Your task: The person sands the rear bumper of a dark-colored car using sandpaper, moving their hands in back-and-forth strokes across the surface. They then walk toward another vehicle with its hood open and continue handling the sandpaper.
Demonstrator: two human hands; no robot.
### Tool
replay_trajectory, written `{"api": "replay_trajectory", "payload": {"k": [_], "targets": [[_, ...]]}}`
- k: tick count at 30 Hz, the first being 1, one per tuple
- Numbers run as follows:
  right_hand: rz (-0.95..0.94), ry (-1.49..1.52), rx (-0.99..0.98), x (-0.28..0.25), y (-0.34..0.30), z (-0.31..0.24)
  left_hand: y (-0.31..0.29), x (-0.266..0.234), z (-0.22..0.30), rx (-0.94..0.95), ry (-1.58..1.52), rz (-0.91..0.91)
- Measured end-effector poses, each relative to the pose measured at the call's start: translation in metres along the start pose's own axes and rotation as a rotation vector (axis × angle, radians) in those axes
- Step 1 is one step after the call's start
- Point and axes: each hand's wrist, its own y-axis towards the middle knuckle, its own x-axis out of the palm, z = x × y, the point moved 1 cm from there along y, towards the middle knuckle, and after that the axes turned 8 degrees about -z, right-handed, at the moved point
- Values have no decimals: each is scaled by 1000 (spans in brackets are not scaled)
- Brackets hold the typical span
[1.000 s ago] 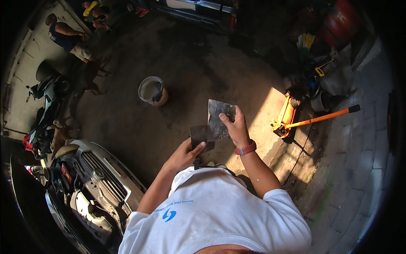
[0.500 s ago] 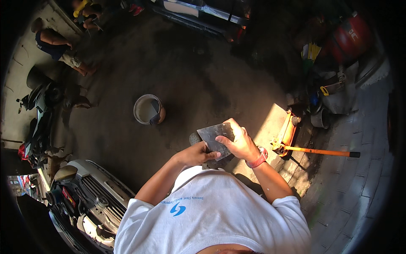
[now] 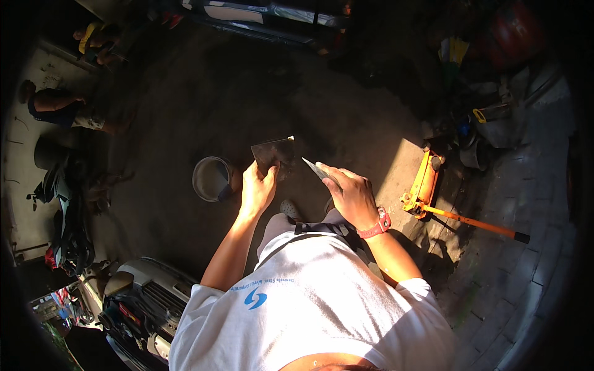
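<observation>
In my left hand is a thin dark square plate, gripped at its near edge with the thumb on top. A small whitish dab shows at the plate's far right corner. My right hand, above a red wristwatch, pinches a thin grey blade that looks like a putty spreader. Its pointed corner is turned toward the plate, with a gap between them. Part of the blade lies hidden under my fingers. Both hands are in front of my waist, above the floor.
A round bucket stands on the floor left of my hands. At right is an orange floor jack with a long handle. A car front and motorcycle are at left, with two people beyond; another vehicle stands ahead.
My hands, together before with the plate between them, have parted. The left moved forward with the plate; the right now shows the blade separately. The view has shifted slightly.
</observation>
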Motion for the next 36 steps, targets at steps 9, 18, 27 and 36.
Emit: {"api": "replay_trajectory", "payload": {"k": [9,18,27,36], "targets": [[-396,-297,289,-41,78,163,61,109,46,-21,-142,-245],[-292,647,46,-89,152,254,126,167,93,-234,-17,-156],[-529,580,204,-119,200,244,158,103,104,-162,-375,438],[-728,694,5,-119,243,220,169,124,109,-50,-293,277]]}}
